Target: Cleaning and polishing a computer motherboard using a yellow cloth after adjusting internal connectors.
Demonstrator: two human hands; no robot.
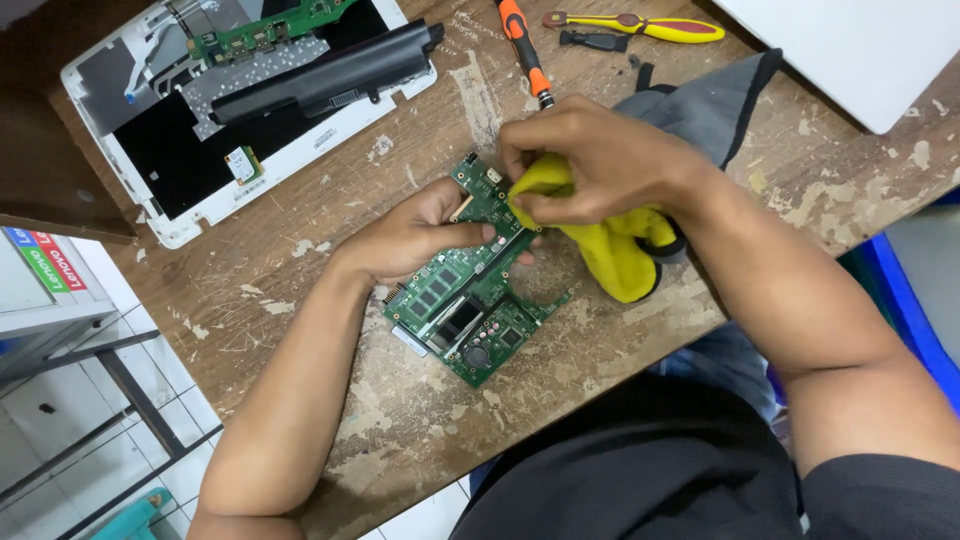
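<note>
Green circuit board point(470, 305) lying diagonally, left hand point(415, 240) fingers gripping it, right hand point(590, 160) fingers pinching yellow cloth point(615, 255)

The left hand point(415, 240) grips a green circuit board point(470, 300) flat on the worn wooden surface point(300, 270), while the right hand point(590, 160) presses a yellow cloth point(610, 250) against the board's upper edge. An opened white laptop shell point(230, 110) lies well apart at upper left, and an orange screwdriver point(525, 50) lies above the hands.
</note>
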